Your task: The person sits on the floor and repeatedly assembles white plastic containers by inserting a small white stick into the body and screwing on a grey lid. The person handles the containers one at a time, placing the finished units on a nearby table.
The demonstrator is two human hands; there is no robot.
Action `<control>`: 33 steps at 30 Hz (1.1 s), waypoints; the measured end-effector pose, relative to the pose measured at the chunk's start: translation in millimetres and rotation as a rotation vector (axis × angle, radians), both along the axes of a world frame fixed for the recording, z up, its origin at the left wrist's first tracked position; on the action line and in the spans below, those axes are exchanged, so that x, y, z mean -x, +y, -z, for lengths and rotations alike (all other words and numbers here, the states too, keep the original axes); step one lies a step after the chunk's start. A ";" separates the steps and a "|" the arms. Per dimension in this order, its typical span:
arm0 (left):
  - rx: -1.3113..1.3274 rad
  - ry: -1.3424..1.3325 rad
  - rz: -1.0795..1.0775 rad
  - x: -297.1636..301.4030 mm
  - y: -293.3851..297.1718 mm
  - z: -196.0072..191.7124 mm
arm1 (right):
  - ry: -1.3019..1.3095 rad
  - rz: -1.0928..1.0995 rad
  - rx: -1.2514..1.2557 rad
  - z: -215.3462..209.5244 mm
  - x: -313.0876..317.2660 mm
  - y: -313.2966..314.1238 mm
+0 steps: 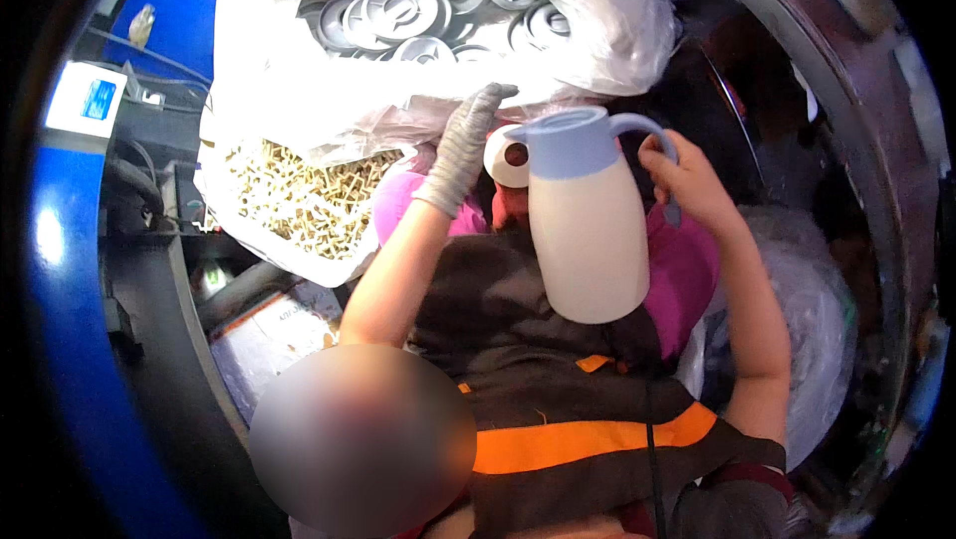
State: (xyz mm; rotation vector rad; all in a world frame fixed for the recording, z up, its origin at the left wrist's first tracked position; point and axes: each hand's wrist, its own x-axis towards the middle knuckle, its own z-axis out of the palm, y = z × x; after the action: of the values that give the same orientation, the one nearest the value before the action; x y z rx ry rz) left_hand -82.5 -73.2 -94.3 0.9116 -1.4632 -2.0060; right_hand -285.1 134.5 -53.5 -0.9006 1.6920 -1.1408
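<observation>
A thermal jug (590,240) with a cream body and a blue-grey collar, lid and handle stands upright in the picture before my lap. My right hand (685,180) is bare and curls round its handle. My left hand (462,152) wears a grey glove. Its fingers stretch out by the near edge of a white plastic bag (261,51), left of the jug, with nothing visible in them. Round grey lids (400,9) fill that bag. Partly behind the jug's spout is a white round piece (506,172) with a dark centre, above something red.
Small tan plastic pieces (299,202) lie in an open white bag on the left. Farther left are a white box (82,106) with a blue panel and a blue surface (60,270). A clear plastic bag (812,330) sits beside my right arm.
</observation>
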 end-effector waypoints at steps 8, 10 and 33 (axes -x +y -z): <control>0.452 -0.274 0.243 -51.0 0.6 -56.1 | 0.261 -0.356 0.133 -4.4 -26.2 -106.9; 0.285 -0.113 0.144 -75.4 -9.5 -44.9 | 0.093 -0.317 0.158 -15.1 -37.0 -149.9; -0.057 -0.136 0.369 -74.0 -29.5 -16.6 | 1.426 -0.661 0.341 51.5 -95.1 -363.4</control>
State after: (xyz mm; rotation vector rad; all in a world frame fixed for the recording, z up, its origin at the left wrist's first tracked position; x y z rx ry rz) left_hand -8.5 -102.7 -77.7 0.8651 -1.7638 -2.2948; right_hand -190.1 -228.9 -105.0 -2.6399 1.8685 -0.1975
